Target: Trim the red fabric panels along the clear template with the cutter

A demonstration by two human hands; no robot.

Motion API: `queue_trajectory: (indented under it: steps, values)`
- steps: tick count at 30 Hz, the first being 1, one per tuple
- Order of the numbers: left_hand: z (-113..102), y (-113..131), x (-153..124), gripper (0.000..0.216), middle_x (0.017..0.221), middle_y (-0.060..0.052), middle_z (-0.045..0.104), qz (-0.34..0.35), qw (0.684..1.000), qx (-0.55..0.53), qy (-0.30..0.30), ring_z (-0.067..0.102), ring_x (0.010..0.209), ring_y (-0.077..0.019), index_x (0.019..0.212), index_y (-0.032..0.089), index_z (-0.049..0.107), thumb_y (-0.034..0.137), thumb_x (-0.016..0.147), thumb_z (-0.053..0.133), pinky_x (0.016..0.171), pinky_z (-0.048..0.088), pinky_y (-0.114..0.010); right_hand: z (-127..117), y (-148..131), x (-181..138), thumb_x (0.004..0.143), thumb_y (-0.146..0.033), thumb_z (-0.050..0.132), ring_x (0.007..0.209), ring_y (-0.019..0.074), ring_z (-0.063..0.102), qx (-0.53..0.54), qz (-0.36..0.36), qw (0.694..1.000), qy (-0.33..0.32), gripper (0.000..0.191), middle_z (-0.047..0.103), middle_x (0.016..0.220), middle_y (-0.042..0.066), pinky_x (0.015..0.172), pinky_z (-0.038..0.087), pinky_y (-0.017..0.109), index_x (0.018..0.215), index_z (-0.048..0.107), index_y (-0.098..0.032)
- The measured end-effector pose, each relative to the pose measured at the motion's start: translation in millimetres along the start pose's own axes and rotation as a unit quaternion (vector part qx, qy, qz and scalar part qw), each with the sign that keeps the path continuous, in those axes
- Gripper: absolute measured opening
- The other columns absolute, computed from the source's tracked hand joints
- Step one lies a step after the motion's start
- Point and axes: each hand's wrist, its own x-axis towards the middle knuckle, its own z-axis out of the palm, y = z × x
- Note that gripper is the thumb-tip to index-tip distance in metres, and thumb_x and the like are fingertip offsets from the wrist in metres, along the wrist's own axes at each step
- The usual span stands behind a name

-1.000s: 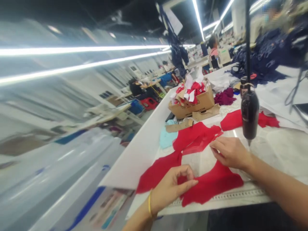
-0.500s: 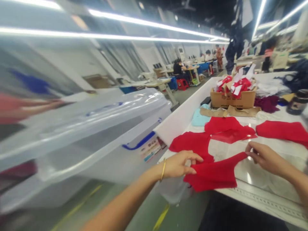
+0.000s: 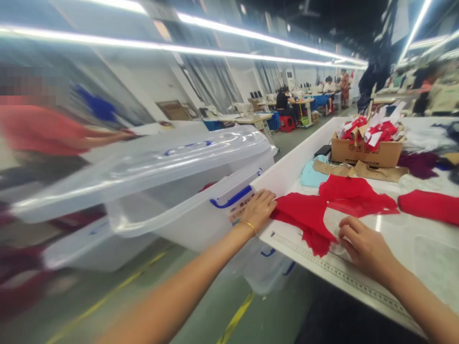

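Two red fabric pieces lie one over the other near the table's front left corner. My left hand, with a yellow bangle at the wrist, has its fingers closed at their left end. At their lower right corner is my right hand, its fingers curled in a pinch on the cloth's edge; the fingertips are partly hidden. Behind them another red piece is spread out, and a further red piece lies to the right.
A cardboard box of red and white scraps stands at the back, behind brown paper patterns and light blue cloth. Left of the table are clear plastic bins with blue handles. A person in a red top works at far left.
The red piece held up between my hands has come down onto the one behind it. My left hand has moved up to the left end. The view has swung left.
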Motion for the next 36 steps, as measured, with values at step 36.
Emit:
queue_trajectory:
  steps: [36]
  values:
    - [102, 262, 233, 0.024, 0.108, -0.009, 0.069, 0.296, 0.935, -0.170, 0.099, 0.064, 0.105, -0.0229, 0.109, 0.021, 0.072, 0.009, 0.101, 0.052, 0.109, 0.052, -0.050, -52, 132, -99, 0.091, -0.016, 0.061, 0.102, 0.0256, 0.063, -0.078, 0.305, 0.948, 0.049, 0.013, 0.071, 0.100, 0.009, 0.094, 0.052, 0.040, 0.097, 0.072, -0.020]
